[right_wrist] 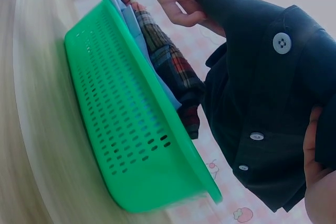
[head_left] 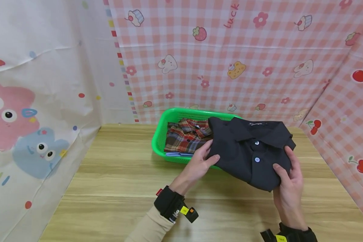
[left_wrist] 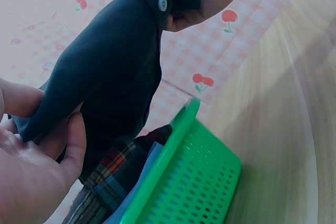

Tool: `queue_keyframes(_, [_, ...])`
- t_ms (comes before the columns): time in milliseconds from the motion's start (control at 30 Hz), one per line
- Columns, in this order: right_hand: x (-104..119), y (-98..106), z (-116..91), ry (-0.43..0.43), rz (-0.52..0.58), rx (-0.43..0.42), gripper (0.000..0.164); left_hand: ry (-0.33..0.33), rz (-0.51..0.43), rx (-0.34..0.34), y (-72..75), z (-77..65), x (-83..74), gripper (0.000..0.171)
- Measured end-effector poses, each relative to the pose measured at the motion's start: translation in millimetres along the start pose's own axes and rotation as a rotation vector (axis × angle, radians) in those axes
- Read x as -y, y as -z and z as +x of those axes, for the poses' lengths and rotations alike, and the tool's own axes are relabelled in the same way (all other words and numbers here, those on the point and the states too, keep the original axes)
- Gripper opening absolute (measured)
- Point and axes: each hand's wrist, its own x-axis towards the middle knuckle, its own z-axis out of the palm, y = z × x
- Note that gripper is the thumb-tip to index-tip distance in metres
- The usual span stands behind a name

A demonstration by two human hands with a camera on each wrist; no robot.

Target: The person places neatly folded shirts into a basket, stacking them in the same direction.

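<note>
A folded black button-up shirt (head_left: 239, 144) is held up in both hands, its collar facing the back wall and its white buttons on top. My left hand (head_left: 199, 161) pinches the shirt's left edge between thumb and fingers. At the opposite edge my right hand (head_left: 290, 183) grips it, thumb on top. The shirt hangs above the right part of a green plastic basket (right_wrist: 131, 108) and hides that part from the head view. Inside the basket lie a folded plaid shirt (head_left: 184, 137) and, beneath it, a light blue folded cloth (head_left: 178, 154).
The basket stands at the back of a wood-grain table (head_left: 115, 174), close to a pink checked wall covering (head_left: 181, 84). A white cartoon-printed covering (head_left: 57, 101) hangs on the left, and another checked one with cherries (head_left: 345, 134) on the right.
</note>
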Motion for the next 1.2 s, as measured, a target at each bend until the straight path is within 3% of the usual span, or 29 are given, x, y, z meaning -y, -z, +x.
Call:
queue_keyframes(500, [-9,-14,2,-0.002,0.009,0.098,0.057,0.01,0.014,-0.028,15.5,-8.5,-5.3,0.066])
queue_keyframes(1200, [-21,-28,5,-0.036,-0.015,0.118,0.058,-0.008,0.051,-0.075,31.2,-18.9,-7.2,0.066])
